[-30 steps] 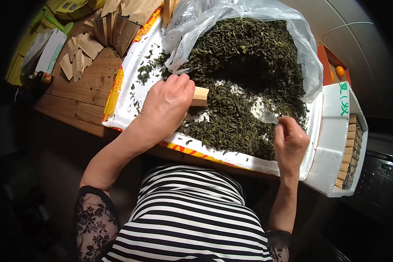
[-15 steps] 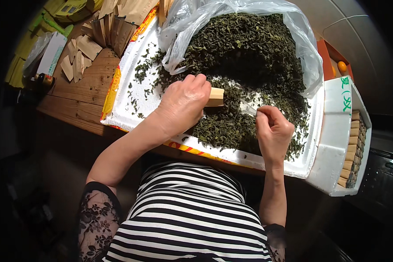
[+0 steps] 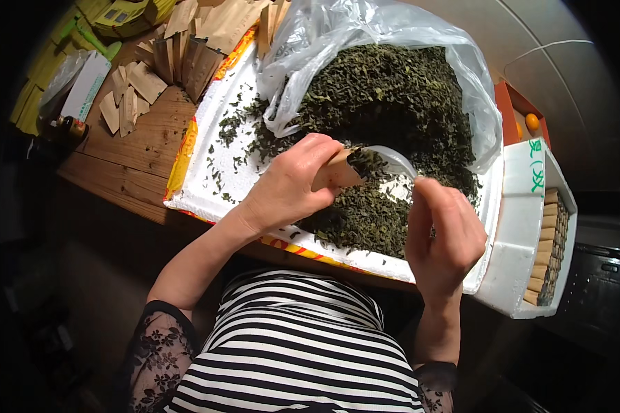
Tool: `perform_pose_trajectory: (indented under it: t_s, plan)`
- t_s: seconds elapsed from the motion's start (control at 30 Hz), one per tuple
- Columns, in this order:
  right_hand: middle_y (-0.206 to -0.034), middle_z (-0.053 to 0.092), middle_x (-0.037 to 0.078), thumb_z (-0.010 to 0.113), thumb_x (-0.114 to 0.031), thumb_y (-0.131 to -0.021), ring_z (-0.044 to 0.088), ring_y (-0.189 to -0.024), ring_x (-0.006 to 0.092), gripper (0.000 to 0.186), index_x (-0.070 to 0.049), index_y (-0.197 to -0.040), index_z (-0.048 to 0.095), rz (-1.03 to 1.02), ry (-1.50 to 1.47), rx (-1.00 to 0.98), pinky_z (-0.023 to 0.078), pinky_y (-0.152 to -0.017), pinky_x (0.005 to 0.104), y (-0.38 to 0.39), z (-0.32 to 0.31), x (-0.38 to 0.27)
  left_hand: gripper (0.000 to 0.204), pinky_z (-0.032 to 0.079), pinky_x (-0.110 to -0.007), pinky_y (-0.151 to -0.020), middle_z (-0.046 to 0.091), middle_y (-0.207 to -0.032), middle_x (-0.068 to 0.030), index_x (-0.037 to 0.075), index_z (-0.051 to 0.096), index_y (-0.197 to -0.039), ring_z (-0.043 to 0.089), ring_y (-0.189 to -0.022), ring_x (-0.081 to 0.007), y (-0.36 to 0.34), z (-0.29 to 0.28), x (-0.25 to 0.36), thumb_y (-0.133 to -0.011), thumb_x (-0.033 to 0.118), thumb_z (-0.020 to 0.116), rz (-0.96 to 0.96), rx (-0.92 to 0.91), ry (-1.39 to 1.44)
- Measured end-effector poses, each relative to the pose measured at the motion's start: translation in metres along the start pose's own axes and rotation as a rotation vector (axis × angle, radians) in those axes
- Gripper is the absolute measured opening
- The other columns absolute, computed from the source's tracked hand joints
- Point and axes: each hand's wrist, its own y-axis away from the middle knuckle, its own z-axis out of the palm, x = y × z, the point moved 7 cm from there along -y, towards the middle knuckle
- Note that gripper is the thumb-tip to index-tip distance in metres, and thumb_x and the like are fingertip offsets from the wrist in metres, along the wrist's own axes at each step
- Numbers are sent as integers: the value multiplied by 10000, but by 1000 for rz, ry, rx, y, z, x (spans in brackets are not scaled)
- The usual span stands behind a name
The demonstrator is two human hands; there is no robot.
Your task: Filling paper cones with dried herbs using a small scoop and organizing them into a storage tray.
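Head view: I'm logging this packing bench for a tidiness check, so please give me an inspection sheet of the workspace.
Surface: wooden table carrying a white foam tray.
Job's things: dried leaves heaped in an open plastic bag and spilled over the tray; tan pouch; clear scoop loaded with leaves at the pouch mouth.
Clutter: empty pouches piled at the table's far end; loose leaves scattered on the tray.
Grippers: left hand holds the pouch; right hand holds the scoop.
Cables: one thin white cable on the far wall.
Surroundings: white foam box of filled pouches at the right; orange fruit behind it.
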Motion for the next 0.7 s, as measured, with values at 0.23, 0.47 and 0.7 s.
perform_pose_trajectory:
  t_s: [0.23,0.47,0.7]
  plan:
    - [-786,651,133,674,126,-755,621,-641,231,291,36,-1031,682,-150,-9,-108,463,-564,329,-4,24,-23,464,510,-395,-914,610,-1133,-167,-8,571,-1150,612,-1065,-348,11,-10,-9,-720,-1,744,-3,123,130]
    - [-787,655,137,673,149,-756,617,-641,231,307,38,-1041,695,-179,-5,-248,459,-547,323,-5,38,-31,543,511,-378,-953,605,-1207,-170,2,568,-1219,613,-1123,-336,14,-11,-10,-717,-7,775,33,124,82]
    - [-815,679,159,681,131,-780,637,-657,241,273,41,-1038,694,-88,-24,-5,488,-561,325,-1,11,-11,530,507,-394,-953,604,-1188,-166,11,564,-1211,608,-1117,-344,14,-6,-15,-715,-17,749,-28,111,179]
